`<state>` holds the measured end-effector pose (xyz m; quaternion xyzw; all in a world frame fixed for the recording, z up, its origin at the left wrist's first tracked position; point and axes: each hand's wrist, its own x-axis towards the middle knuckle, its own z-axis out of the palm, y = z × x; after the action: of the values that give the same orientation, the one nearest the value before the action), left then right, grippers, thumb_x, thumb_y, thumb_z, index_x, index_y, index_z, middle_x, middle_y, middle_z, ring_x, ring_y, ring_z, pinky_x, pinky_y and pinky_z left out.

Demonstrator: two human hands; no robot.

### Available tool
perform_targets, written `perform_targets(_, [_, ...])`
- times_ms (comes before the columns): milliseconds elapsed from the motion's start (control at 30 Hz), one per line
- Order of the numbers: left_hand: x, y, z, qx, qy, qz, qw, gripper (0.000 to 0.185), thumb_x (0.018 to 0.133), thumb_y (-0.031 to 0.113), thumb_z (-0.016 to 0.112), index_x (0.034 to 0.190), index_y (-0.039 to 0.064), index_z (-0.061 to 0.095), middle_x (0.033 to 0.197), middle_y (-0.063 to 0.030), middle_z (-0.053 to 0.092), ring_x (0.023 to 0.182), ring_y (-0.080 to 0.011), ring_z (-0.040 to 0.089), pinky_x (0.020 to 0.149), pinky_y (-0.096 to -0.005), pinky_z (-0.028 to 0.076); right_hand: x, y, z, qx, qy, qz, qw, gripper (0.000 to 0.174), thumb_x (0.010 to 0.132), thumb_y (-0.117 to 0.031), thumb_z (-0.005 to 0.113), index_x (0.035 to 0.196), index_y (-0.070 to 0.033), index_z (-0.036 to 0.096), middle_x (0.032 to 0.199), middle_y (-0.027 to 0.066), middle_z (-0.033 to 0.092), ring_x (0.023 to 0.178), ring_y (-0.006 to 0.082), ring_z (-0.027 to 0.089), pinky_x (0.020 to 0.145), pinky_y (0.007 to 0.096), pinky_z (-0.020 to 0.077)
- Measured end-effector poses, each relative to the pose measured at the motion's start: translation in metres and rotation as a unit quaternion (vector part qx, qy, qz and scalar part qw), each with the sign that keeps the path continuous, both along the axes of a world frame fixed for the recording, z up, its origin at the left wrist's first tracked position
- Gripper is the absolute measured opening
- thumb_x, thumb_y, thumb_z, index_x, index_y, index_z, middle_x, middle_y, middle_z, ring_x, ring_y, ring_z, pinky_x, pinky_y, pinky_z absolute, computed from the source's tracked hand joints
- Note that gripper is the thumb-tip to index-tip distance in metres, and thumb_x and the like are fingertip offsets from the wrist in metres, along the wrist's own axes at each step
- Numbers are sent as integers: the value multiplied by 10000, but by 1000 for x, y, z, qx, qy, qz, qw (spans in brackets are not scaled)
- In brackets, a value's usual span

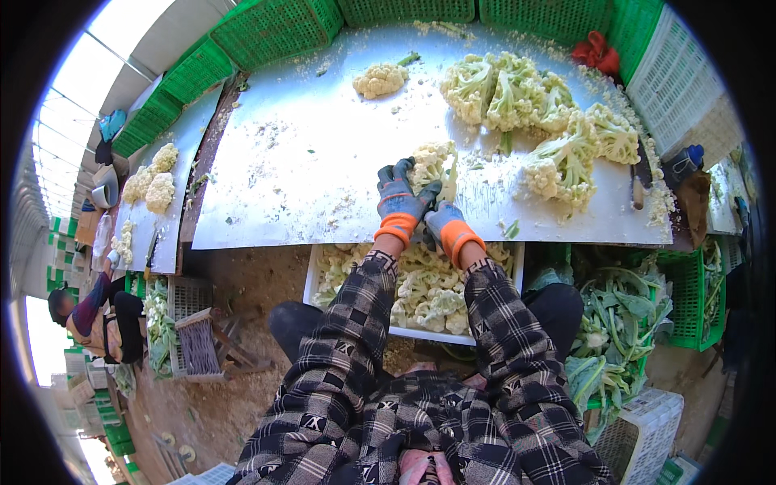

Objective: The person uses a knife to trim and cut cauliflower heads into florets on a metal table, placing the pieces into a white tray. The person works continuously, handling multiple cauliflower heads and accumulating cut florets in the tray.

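My left hand, in a grey work glove with an orange cuff, grips a cauliflower piece above the table's front edge. Close beside it, my right hand in a matching glove is curled near the left thumb and the underside of that piece. Whether the right hand holds a tool is hidden. Directly below both hands, a white crate full of cut cauliflower florets sits between my knees. Several large cauliflower chunks are heaped at the right of the table, and one rounded head lies farther back.
Crumbs litter the pale table sheet. Green plastic crates line its back edge. A knife with a wooden handle lies at the right. Leaf trimmings overflow a crate beside my right knee. Left, another person works at a separate table.
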<state>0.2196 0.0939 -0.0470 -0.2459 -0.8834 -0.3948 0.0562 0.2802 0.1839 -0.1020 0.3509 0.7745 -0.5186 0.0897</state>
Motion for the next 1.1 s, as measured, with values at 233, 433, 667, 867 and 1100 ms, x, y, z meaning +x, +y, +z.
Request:
perform_targets(233, [-54, -47, -16, 285, -459, -38, 841, 477, 864, 200, 704, 1299, 103, 531, 1081, -76, 636, 818, -202, 648, 606, -346, 579, 45, 36, 28, -30, 7, -64, 997, 408, 826, -283, 555, 1076, 33, 618, 970, 249, 665, 924, 368, 652, 823, 413, 510])
perform_targets(433, [-67, -83, -11, 272, -441, -33, 854, 456, 874, 61, 614, 1318, 53, 508, 1160, -120, 599, 963, -241, 619, 716, -397, 598, 74, 35, 94, 353, -14, -26, 935, 343, 923, -313, 487, 1095, -33, 586, 955, 228, 671, 919, 394, 641, 827, 470, 500])
perform_targets(667, [-62, -77, -21, 298, -428, 27, 853, 414, 842, 97, 668, 1220, 3, 528, 1044, -129, 615, 895, -248, 637, 635, -379, 612, 40, -36, 74, 277, 188, 97, 937, 235, 901, -275, 534, 1009, -67, 546, 887, 234, 661, 812, 409, 646, 737, 482, 513])
perform_targets(867, [-59, -71, -19, 256, -400, 65, 878, 385, 822, 120, 690, 1171, 4, 578, 947, -114, 649, 779, -203, 638, 584, -333, 580, -5, -66, 45, 290, 80, 147, 942, 303, 887, -266, 528, 1060, -21, 575, 984, 243, 661, 908, 411, 643, 814, 466, 512])
perform_targets(1100, [-53, -89, -18, 111, -401, 46, 908, 314, 832, 232, 687, 1106, 82, 662, 881, -73, 670, 706, -157, 622, 487, -301, 522, -10, -50, 51, 244, -46, 161, 955, 350, 856, -234, 541, 1119, -2, 554, 1066, 252, 644, 986, 430, 623, 875, 457, 496])
